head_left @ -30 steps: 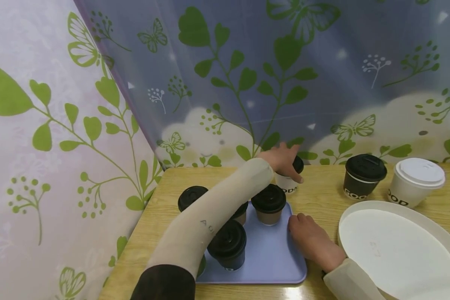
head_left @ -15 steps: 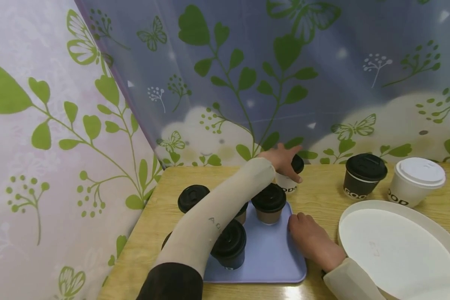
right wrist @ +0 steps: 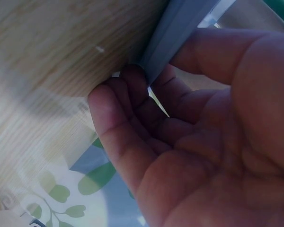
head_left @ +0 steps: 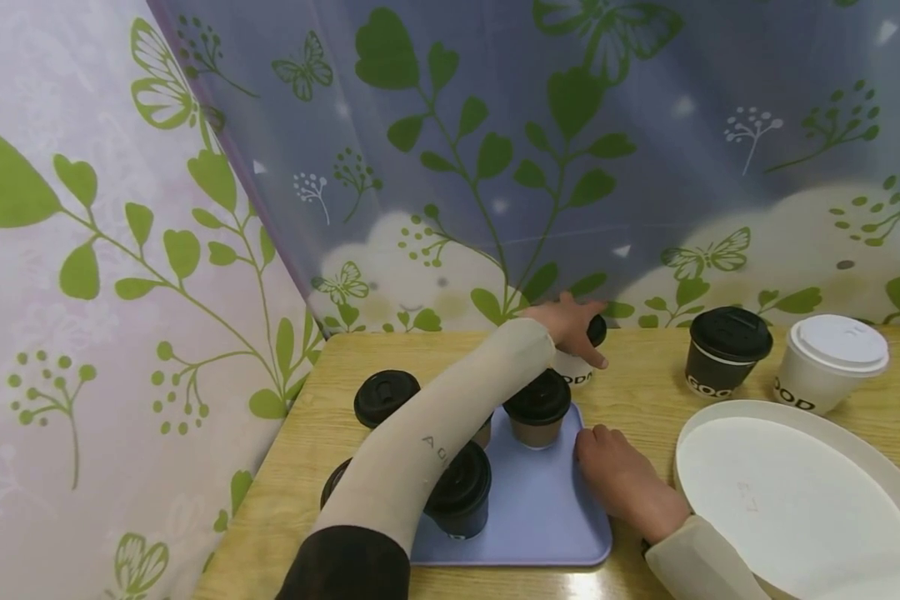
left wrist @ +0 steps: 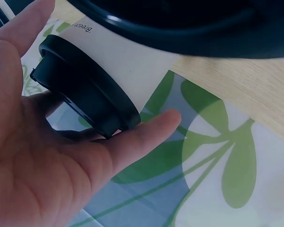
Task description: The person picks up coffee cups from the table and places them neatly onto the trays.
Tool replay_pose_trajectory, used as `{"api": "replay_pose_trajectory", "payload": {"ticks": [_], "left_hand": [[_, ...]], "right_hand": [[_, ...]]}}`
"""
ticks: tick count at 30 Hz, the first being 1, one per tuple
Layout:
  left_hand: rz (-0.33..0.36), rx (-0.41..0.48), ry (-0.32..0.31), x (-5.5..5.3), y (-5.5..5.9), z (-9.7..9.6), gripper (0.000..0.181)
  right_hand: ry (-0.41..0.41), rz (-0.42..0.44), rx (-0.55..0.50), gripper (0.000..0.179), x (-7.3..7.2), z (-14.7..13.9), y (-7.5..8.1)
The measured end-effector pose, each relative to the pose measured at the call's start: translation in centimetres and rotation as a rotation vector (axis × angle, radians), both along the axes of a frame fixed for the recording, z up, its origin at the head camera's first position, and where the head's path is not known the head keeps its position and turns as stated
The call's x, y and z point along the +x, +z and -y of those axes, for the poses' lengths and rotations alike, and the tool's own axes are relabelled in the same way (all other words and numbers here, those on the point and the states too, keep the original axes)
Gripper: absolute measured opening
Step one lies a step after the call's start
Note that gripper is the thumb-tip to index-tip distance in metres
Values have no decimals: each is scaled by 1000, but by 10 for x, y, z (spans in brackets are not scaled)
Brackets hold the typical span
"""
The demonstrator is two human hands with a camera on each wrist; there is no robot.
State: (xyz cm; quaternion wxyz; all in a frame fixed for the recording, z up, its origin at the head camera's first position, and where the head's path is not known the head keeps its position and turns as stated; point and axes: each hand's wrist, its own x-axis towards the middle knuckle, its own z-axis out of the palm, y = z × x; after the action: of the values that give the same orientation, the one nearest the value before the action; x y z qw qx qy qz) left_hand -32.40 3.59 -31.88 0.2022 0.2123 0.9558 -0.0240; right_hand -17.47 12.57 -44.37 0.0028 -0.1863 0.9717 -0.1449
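Note:
My left hand reaches across to a white paper cup behind the tray. Its fingers spread around the cup's black lid in the left wrist view, with one finger stretched out straight past the lid's edge. At the right side of the lilac tray, my right hand grips the rim, fingers curled and thumb on the other side. Black-lidded cups stand on the tray, among them a brown cup and a dark cup. My left sleeve partly hides several of them.
A large round white tray lies to the right. Behind it stand a black cup and a white cup with a white lid. A patterned curtain hangs along the table's far edge.
My left forearm has shifted slightly to the right, showing more of a black lid at the lower left. Both hands stay at nearly the same places.

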Motion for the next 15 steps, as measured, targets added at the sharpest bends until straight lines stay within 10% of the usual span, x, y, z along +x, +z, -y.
{"api": "replay_pose_trajectory", "payload": {"ticks": [15], "left_hand": [[26,28,-27,-5,-4,-2,71]], "right_hand": [[-3,0,8,9,0,-1,0]]}}
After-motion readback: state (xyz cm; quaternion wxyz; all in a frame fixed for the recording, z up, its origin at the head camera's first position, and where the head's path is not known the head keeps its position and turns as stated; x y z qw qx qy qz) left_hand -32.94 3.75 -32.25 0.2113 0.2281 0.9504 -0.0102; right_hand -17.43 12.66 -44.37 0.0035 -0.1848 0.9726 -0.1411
